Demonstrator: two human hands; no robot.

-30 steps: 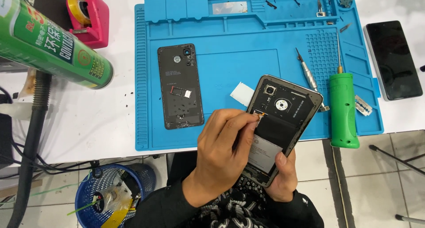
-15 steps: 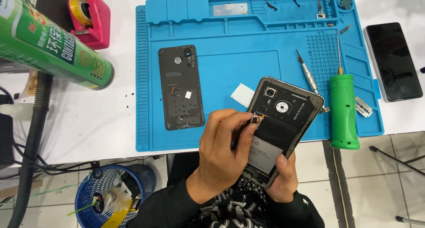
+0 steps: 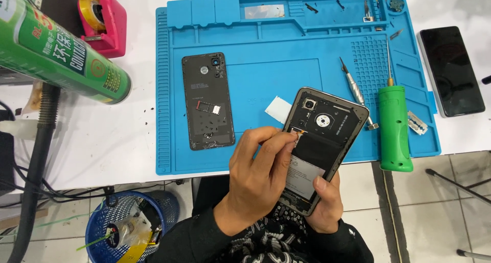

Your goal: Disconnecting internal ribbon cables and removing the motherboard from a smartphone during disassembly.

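Observation:
My left hand [image 3: 261, 176] pinches a small orange piece [image 3: 299, 133] at the left edge of an opened phone [image 3: 327, 135]. The phone's back is off, showing a black inner frame, a camera and a white label. My right hand [image 3: 327, 204] grips the phone's lower end from underneath, thumb on the label. The phone is tilted over the near edge of a blue work mat [image 3: 266, 43]. A detached black back cover [image 3: 207, 99] lies flat on the mat to the left of my hands.
On the mat's right side lie a green electric screwdriver [image 3: 394, 125], a slim metal screwdriver [image 3: 355, 92] and a razor blade [image 3: 418, 124]. A black phone [image 3: 451, 69] rests beyond the mat. A green spray can [image 3: 61, 53], a pink tape dispenser [image 3: 102, 20] and a blue basket [image 3: 123, 222] are at the left.
Almost nothing differs. My left fingertips stay pinched at the same spot on the phone's edge, and my right hand keeps its grip.

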